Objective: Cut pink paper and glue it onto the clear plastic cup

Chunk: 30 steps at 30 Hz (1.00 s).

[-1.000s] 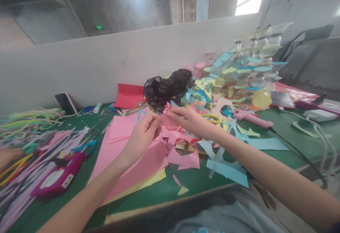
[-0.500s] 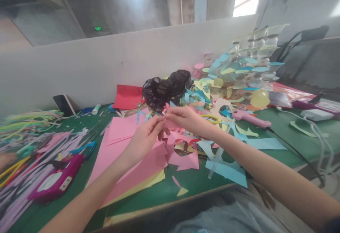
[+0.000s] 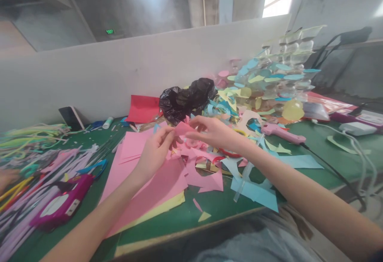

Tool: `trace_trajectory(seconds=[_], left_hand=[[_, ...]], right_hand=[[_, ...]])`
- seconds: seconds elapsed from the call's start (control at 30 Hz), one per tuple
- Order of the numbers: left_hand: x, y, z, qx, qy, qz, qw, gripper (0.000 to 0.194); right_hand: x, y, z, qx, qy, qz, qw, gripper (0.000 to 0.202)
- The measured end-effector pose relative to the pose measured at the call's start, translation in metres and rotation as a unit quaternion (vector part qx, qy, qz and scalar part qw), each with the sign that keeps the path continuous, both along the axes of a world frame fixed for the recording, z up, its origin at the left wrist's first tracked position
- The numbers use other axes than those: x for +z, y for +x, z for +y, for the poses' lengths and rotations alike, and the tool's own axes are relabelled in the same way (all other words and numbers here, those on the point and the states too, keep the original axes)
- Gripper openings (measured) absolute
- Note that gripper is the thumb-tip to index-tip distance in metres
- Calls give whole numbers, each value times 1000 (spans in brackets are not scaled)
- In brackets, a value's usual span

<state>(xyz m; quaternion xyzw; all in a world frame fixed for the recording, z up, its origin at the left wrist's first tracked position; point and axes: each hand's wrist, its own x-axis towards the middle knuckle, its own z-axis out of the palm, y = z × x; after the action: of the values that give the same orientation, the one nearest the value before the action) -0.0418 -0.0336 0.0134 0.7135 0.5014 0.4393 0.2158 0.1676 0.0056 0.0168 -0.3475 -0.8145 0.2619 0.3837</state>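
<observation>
A small piece of pink paper [image 3: 182, 129] is held up between my two hands, above the stack of pink sheets. My left hand [image 3: 158, 146] pinches its left end between thumb and fingers. At its right end, the thumb and bent fingers of my right hand [image 3: 214, 134] close on the paper. Below lie the large pink sheets [image 3: 149, 190], with a yellow sheet [image 3: 167, 206] showing under their edge. Pink offcuts [image 3: 206, 180] with rounded cut-outs are scattered just right of the stack.
Behind my hands sits a black plastic bag [image 3: 173, 102]. A pink glue gun [image 3: 284, 133] with a cord lies on the right, near blue paper scraps [image 3: 254, 192]. Transparent cups [image 3: 295, 50] are piled at the back right. On the left are a magenta device [image 3: 64, 202] and a leaning phone [image 3: 72, 118].
My hands have moved apart, the left one slightly leftward and down. The pink paper between them now shows as a flat piece; before, the fingers mostly covered it.
</observation>
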Motion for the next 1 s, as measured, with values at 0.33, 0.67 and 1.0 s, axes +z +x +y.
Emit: trace_trajectory(seconds=[0.33, 0.67, 1.0], left_hand=[[-2, 10, -9, -37, -8, -10, 999, 25], [-11, 8, 0, -11, -44, -72, 996, 25], [-9, 11, -4, -61, -17, -124, 990, 22]], right_hand=[[1, -2, -2, 48, 30, -8, 998, 33], [-3, -7, -3, 23, -55, 15, 998, 39], [-13, -14, -2, 90, -25, -6, 996, 43]])
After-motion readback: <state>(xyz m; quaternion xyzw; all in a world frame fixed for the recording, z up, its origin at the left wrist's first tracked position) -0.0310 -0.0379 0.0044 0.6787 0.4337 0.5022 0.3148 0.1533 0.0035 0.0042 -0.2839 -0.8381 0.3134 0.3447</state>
